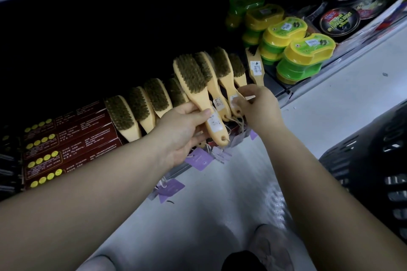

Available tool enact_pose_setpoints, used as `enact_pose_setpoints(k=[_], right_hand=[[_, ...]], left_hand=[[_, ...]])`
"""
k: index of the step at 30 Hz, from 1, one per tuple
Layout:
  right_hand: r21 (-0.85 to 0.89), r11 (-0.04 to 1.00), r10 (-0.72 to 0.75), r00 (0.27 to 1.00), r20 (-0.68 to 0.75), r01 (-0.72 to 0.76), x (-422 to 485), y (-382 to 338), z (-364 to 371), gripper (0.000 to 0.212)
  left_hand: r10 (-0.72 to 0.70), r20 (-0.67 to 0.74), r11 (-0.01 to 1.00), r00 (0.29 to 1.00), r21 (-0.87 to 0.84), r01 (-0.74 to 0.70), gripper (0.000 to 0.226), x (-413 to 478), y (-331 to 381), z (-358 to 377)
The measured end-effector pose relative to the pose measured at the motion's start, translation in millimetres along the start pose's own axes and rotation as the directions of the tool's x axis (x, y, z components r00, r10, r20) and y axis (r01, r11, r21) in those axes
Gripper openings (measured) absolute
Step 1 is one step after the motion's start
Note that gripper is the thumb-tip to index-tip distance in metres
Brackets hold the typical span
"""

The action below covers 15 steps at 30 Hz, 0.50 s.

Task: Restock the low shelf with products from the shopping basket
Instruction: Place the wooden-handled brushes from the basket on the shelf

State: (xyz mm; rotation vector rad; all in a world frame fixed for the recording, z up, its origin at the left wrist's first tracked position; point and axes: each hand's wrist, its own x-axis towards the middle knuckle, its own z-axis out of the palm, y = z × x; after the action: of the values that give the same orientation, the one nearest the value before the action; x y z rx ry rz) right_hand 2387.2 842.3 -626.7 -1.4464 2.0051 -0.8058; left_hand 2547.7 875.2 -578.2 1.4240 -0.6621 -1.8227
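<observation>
**Slotting a brush into the shelf row**

Head view: your left grip (182, 132) is closed round the handle of a wooden brush (191, 79), thumb on top. The bristle head is raised ahead of the grip, above the row on the low shelf (274, 86). Your right grip (261, 105), just to its right, pinches the handle end of a shelved brush (224, 72), seemingly steadying the row. The shopping basket (374, 160) sits behind and right of that grip. Next, find a gap and lower the held brush in without toppling its neighbours.
</observation>
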Motion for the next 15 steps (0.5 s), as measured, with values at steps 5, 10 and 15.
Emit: enact_pose_setpoints(k=[5, 10, 15], right_hand=[[0.283, 0.958, -0.019, 0.981, 0.193, -0.037, -20, -28, -20, 0.030], [0.347, 0.936, -0.122, 0.866, 0.485, -0.062, -36, -35, -26, 0.005], [0.529, 0.839, 0.053, 0.987, 0.152, -0.127, -18, -15, -34, 0.009]], left_hand=[[0.071, 0.002, 0.997, 0.997, 0.005, -0.071, 0.026, 1, 3, 0], [0.127, 0.033, 0.992, 0.991, -0.017, -0.126, 0.024, 2, 7, 3], [0.399, 0.087, 0.754, 0.913, 0.535, -0.381, 0.018, 10, 2, -6]])
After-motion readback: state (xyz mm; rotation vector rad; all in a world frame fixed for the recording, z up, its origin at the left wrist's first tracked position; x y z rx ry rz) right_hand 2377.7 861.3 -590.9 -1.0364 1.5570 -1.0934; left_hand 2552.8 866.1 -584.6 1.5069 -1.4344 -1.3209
